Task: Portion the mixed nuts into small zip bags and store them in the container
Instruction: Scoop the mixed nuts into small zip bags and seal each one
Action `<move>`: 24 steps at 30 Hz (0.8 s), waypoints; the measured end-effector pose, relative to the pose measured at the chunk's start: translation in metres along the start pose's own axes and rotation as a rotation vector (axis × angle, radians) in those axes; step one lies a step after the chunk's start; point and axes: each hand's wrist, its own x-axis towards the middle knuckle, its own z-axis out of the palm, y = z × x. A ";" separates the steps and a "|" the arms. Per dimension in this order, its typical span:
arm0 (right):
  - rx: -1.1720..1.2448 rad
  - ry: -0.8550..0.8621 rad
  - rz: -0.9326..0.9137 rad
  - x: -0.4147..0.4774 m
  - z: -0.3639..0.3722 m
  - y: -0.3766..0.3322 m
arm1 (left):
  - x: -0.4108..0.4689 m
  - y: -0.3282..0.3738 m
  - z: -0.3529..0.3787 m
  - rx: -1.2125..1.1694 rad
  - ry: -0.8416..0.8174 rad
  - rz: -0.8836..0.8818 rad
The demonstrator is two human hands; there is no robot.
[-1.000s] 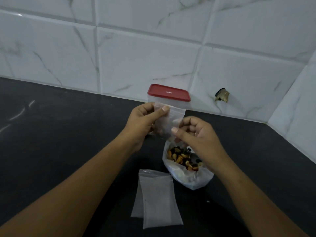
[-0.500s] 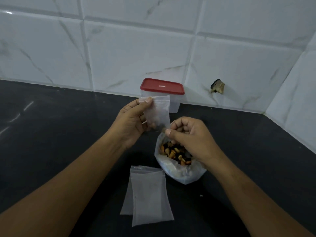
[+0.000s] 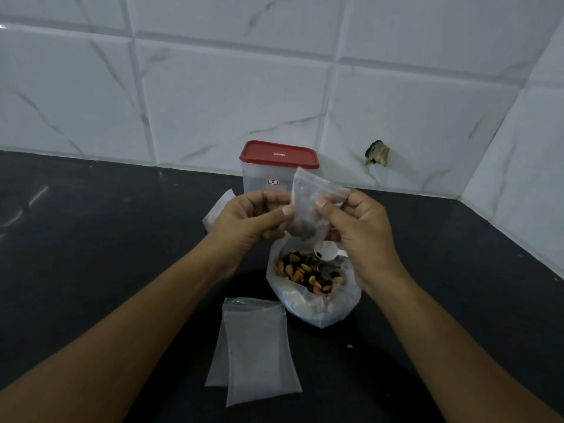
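Note:
A small clear zip bag (image 3: 306, 203) with a few dark nuts at its bottom is held up above the counter. My left hand (image 3: 250, 219) pinches its left side and my right hand (image 3: 357, 227) pinches its right side. Below them an open plastic bag of mixed nuts (image 3: 311, 282) sits on the black counter, with a white scoop (image 3: 328, 250) lying in its mouth. Two empty zip bags (image 3: 259, 349) lie flat in front of it. A clear container with a red lid (image 3: 276, 167) stands shut against the wall behind the hands.
Another small clear bag (image 3: 218, 210) lies on the counter behind my left hand. White marble tiles form the back wall and a side wall on the right, with a chipped hole (image 3: 377, 153) in the back one. The black counter (image 3: 91, 239) stretches left.
My right hand has come up from the nut bag and now pinches the small zip bag together with my left. The scoop now shows in the nut bag's mouth.

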 end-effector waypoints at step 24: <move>0.028 -0.016 -0.015 0.000 0.002 0.009 | 0.002 -0.001 -0.004 0.185 0.072 0.168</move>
